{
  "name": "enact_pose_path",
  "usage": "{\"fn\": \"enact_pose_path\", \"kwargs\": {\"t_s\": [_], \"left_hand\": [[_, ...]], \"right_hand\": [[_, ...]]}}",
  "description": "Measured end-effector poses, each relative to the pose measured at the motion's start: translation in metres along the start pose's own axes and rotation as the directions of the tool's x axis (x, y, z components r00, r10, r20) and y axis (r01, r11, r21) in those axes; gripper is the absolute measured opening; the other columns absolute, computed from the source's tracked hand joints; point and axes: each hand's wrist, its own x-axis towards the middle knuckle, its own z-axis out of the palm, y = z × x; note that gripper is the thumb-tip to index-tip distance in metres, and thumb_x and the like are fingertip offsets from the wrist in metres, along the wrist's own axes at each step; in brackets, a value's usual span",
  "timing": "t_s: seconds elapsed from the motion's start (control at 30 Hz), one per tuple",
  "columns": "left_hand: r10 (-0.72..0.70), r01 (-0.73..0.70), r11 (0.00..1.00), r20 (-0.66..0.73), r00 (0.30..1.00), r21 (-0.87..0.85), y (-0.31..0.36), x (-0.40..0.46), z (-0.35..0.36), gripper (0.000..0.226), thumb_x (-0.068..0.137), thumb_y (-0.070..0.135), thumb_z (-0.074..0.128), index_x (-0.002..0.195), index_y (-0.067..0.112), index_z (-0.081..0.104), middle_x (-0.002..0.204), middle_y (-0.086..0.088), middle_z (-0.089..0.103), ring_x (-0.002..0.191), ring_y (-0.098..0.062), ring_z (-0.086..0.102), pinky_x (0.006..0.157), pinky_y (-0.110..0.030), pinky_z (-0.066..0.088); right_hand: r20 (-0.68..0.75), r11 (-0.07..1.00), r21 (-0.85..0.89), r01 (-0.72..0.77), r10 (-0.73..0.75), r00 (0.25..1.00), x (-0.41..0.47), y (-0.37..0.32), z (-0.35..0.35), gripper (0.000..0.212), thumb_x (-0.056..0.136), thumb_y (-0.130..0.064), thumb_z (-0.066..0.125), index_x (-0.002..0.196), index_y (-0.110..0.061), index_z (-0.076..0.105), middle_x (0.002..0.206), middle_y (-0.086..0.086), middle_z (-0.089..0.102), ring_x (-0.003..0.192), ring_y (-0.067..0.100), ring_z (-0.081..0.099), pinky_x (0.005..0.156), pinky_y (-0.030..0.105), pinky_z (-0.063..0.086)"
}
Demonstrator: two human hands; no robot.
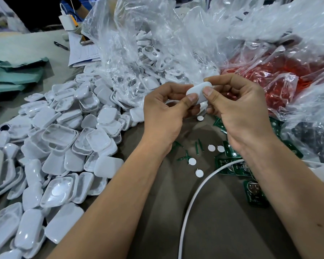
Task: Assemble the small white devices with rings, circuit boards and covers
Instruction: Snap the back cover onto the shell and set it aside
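White device (199, 92) pinched between left hand (164, 116) and right hand (238, 113).

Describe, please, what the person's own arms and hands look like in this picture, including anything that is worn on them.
Both forearms are bare right to the frame's lower edge: no sleeves show. The left hand and the right hand wear no gloves, rings, watch or wristband. The fingernails are short and unpainted. A small dark spot marks the right forearm.

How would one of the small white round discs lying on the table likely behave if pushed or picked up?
The white discs look thin and flat, so probably very light and prone to slide rather than roll. Lying flush on the table, they would likely be fiddly to lift, needing a fingernail edge.
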Motion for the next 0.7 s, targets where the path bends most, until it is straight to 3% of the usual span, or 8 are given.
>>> {"fn": "enact_pose_path", "kwargs": {"t_s": [0.13, 0.2, 0.3, 0.37, 0.47, 0.53, 0.7], "left_hand": [[-0.120, 0.124, 0.986, 0.044, 0.992, -0.112, 0.0034, 0.0000, -0.0020, 0.006, 0.091, -0.007, 0.068, 0.095, -0.003, 0.067, 0.082, -0.018, 0.070, 0.069, -0.027, 0.074, 0.068, -0.034, 0.063], [-0.179, 0.190, 0.963, 0.073, 0.981, -0.193, 0.0034, -0.0001, -0.0023, 0.005, 0.094, -0.006, 0.066, 0.094, -0.001, 0.064, 0.079, -0.013, 0.069, 0.073, -0.028, 0.074, 0.072, -0.035, 0.064], [-0.221, 0.248, 0.929, 0.125, 0.967, -0.276, 0.0031, 0.0002, -0.0015, 0.007, 0.095, -0.006, 0.063, 0.099, -0.001, 0.061, 0.079, -0.010, 0.071, 0.078, -0.031, 0.074, 0.081, -0.038, 0.064], [-0.231, 0.253, 0.942, 0.123, 0.965, -0.219, 0.0020, 0.0005, -0.0017, 0.007, 0.094, -0.003, 0.066, 0.098, 0.001, 0.063, 0.080, -0.011, 0.072, 0.080, -0.031, 0.075, 0.081, -0.039, 0.064], [-0.125, 0.124, 0.992, 0.066, 0.990, 0.016, -0.0007, 0.0024, -0.0040, 0.006, 0.093, 0.005, 0.072, 0.091, 0.008, 0.068, 0.081, -0.010, 0.072, 0.079, -0.027, 0.074, 0.075, -0.039, 0.064], [0.011, -0.019, 0.991, 0.056, 0.998, 0.131, -0.0001, 0.0035, -0.0053, 0.006, 0.093, 0.008, 0.073, 0.099, 0.008, 0.072, 0.089, -0.011, 0.074, 0.083, -0.027, 0.075, 0.076, -0.040, 0.064], [0.100, -0.110, 0.982, 0.070, 0.993, 0.156, 0.0032, 0.0021, -0.0062, 0.013, 0.094, 0.002, 0.070, 0.105, 0.006, 0.074, 0.101, -0.016, 0.074, 0.086, -0.038, 0.075, 0.078, -0.055, 0.062]], "right_hand": [[0.007, 1.000, -0.009, -0.022, 0.022, 1.000, -0.0002, 0.0016, -0.0007, 0.008, 0.094, -0.012, 0.076, 0.100, -0.016, 0.079, 0.078, 0.003, 0.067, 0.060, 0.013, 0.061, 0.047, 0.023, 0.050], [0.015, 1.000, -0.027, -0.005, 0.005, 1.000, -0.0008, 0.0018, -0.0006, 0.007, 0.095, -0.016, 0.075, 0.101, -0.018, 0.079, 0.074, 0.002, 0.068, 0.056, 0.013, 0.060, 0.045, 0.025, 0.050], [0.002, 0.985, -0.133, 0.114, -0.115, 0.993, -0.0032, 0.0007, -0.0009, 0.003, 0.094, -0.019, 0.077, 0.097, -0.018, 0.077, 0.067, 0.000, 0.071, 0.049, 0.016, 0.063, 0.044, 0.028, 0.053], [-0.028, 0.957, -0.229, 0.179, -0.191, 0.981, -0.0035, 0.0004, -0.0028, 0.010, 0.091, -0.019, 0.080, 0.100, -0.015, 0.079, 0.073, 0.001, 0.074, 0.050, 0.018, 0.067, 0.045, 0.029, 0.055], [-0.004, 0.880, -0.389, 0.272, -0.297, 0.955, -0.0022, -0.0010, -0.0054, 0.017, 0.089, -0.020, 0.083, 0.105, -0.018, 0.081, 0.086, 0.002, 0.074, 0.066, 0.019, 0.072, 0.057, 0.039, 0.062], [0.039, 0.816, -0.466, 0.341, -0.367, 0.930, -0.0027, -0.0028, -0.0053, 0.018, 0.088, -0.021, 0.084, 0.105, -0.016, 0.082, 0.091, 0.000, 0.073, 0.070, 0.019, 0.072, 0.065, 0.043, 0.061], [0.088, 0.754, -0.519, 0.402, -0.421, 0.903, -0.0039, -0.0056, -0.0042, 0.016, 0.087, -0.020, 0.084, 0.099, -0.009, 0.082, 0.087, 0.001, 0.071, 0.066, 0.019, 0.071, 0.062, 0.041, 0.058]]}}
